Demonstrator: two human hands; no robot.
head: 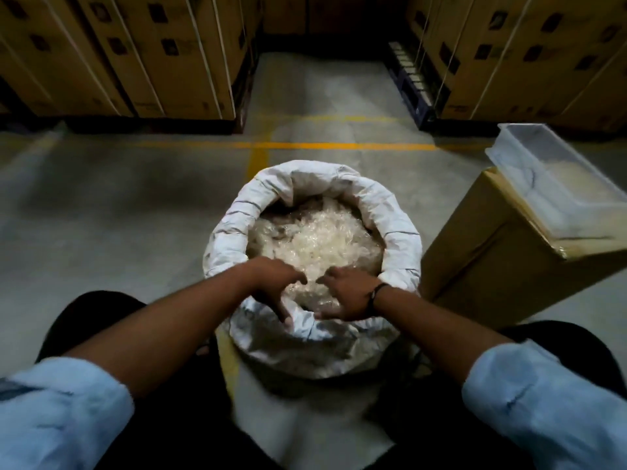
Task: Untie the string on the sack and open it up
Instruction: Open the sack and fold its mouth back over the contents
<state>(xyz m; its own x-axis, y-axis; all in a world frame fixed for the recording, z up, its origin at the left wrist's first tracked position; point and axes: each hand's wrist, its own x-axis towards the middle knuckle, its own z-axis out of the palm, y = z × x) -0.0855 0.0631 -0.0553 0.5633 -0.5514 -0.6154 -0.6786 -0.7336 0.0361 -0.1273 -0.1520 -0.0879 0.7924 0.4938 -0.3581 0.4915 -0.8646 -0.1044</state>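
Currently sack (pixel 312 351) upright on floor (pixel 135 215), long axis vertical, mouth facing up, rim rolled down; left hand (pixel 274 286) and right hand (pixel 347 295) fingers (pixel 283 313) curled, gripping near rim

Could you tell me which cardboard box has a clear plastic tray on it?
The lone cardboard box right of the sack; it carries the clear tray, unlike the strapped boxes behind.

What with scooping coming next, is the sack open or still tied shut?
Open: the rim of the sack is rolled down all round, its pale filling shows, no string visible.
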